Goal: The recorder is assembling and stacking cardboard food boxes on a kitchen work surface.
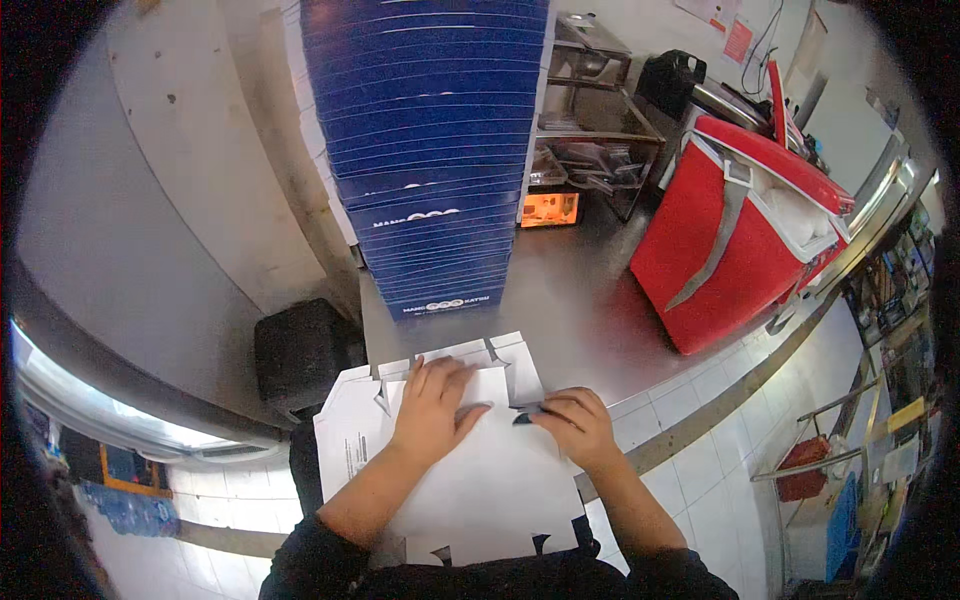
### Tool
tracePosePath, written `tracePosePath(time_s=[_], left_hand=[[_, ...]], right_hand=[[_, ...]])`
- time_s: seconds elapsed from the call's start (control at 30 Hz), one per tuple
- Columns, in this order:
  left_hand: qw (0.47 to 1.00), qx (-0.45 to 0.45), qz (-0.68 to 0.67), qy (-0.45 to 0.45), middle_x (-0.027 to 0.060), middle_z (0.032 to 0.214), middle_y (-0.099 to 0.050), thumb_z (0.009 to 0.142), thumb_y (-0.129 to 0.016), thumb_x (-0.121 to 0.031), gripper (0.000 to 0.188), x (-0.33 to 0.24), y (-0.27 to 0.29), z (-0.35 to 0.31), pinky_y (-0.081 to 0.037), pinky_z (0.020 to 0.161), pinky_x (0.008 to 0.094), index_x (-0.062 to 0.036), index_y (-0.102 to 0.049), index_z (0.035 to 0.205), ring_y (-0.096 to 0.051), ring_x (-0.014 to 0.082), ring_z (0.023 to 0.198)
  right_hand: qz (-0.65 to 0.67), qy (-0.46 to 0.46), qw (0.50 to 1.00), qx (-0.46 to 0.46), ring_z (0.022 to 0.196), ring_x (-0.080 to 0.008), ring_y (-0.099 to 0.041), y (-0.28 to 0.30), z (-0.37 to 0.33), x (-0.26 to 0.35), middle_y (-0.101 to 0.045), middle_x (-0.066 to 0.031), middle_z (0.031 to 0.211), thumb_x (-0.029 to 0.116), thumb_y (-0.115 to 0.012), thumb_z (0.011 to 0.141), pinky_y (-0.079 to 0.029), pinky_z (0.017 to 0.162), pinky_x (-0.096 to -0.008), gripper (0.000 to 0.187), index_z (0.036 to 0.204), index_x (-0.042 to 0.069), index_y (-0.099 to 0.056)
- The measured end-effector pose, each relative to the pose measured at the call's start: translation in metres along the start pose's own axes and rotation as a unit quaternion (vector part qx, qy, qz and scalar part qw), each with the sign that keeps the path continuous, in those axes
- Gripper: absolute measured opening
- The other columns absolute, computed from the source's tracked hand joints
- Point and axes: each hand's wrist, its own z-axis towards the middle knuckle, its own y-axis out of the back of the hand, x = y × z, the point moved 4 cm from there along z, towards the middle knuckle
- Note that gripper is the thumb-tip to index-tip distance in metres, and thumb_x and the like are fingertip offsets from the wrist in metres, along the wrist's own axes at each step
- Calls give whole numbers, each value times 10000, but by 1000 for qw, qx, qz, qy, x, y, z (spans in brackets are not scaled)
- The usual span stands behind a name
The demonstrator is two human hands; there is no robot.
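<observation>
A white die-cut cardboard box blank (480,480) lies flat in front of me, its notched flaps spread toward the far side. My left hand (437,405) rests on its far part, fingers stretched along a fold and thumb apart. At the blank's right edge, my right hand (575,424) has its fingers bent and pinched on a side flap. A small dark patch shows by those fingertips; I cannot tell whether it is the flap's coloured side or a slot. Beyond the blank rises a tall stack of folded dark blue boxes (430,150).
The stack stands on a metal table (570,290). A red insulated bag (720,240) with a grey strap and raised lid sits at its right. Behind are clear drawers (595,125) and a lit orange screen (549,209). A black bin-like container (303,355) is at the left.
</observation>
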Motion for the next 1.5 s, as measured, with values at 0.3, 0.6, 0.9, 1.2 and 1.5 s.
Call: tracePosePath(time_s=[0.3, 0.6, 0.9, 1.2, 1.5], left_hand=[[994, -66, -14, -87, 34, 864, -533, 677, -820, -217, 307, 6, -2, -15, -397, 951, 508, -144, -655, 925, -545, 232, 862], [991, -94, -5, -100, 4, 884, -540, 644, -805, -178, 237, -4, 8, -13, -366, 970, 518, -177, -663, 833, -557, 201, 893], [999, -36, 38, 9, 56, 1072, -590, 736, -755, -253, 265, 2, 0, -2, -296, 1019, 585, -142, -598, 918, -482, 321, 1223], [998, -41, 38, 19, 145, 1238, -526, 730, -759, -272, 296, 2, 2, -2, -284, 1044, 563, -118, -602, 929, -482, 335, 1235], [998, -51, 29, -27, 89, 1201, -569, 672, -802, -265, 319, 4, 0, -12, -345, 805, 446, -138, -607, 890, -520, 271, 944]], right_hand=[[256, -355, 899, -4, 941, -311, -601, -39, 25, -85, -639, -90, 1028, 109, -727, 788, -497, 834, -401, 289, 1073, 87, -680], [36, -165, 985, 33, 980, -293, -565, -51, 30, -63, -607, -78, 1049, 151, -801, 678, -477, 819, -407, 347, 1016, 131, -724], [417, -307, 855, 28, 827, -231, -657, -54, 2, -82, -687, -130, 887, -28, -716, 768, -525, 790, -342, 108, 871, -14, -686], [569, -408, 713, 30, 858, -175, -675, -58, -2, -88, -710, -129, 907, 99, -488, 996, -519, 797, -286, 193, 1008, -22, -638], [414, -403, 816, -7, 979, -200, -633, -60, 5, -92, -677, -98, 1090, 60, -592, 920, -500, 852, -305, 191, 1099, 43, -658]])
